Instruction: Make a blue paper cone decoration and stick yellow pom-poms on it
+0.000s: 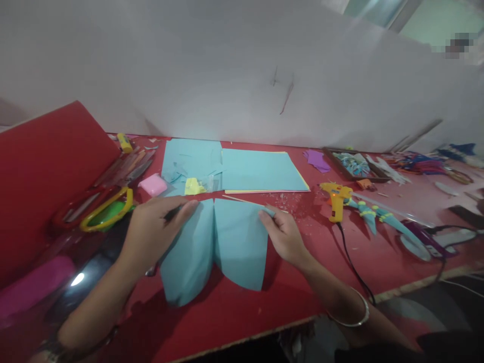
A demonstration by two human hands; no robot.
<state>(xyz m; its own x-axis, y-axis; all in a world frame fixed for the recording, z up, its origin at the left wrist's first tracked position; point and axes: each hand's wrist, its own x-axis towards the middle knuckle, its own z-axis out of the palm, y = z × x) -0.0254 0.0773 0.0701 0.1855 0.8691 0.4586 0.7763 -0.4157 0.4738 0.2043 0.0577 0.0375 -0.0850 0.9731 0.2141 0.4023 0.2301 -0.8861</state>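
A light blue sheet of paper (242, 237) with a crease down its middle is held up between my two hands, its lower part curving toward me. My left hand (157, 229) grips the upper left edge, thumb on top and fingers mostly behind; something dark shows near its fingers, too unclear to name. At the upper right corner, my right hand (285, 234) pinches the paper between thumb and fingers. Just beyond it lie a stack of light blue sheets (260, 169) and another blue sheet (192, 151) with thin cut scraps on it.
On the right are a yellow glue gun (336, 199) with a black cord, a blue paper piece with yellow ties (372, 214) and a tray (351, 174) of scraps. Scissors with yellow handles (108, 212) and a pink packet (153, 185) lie left. A wall (227, 75) stands behind.
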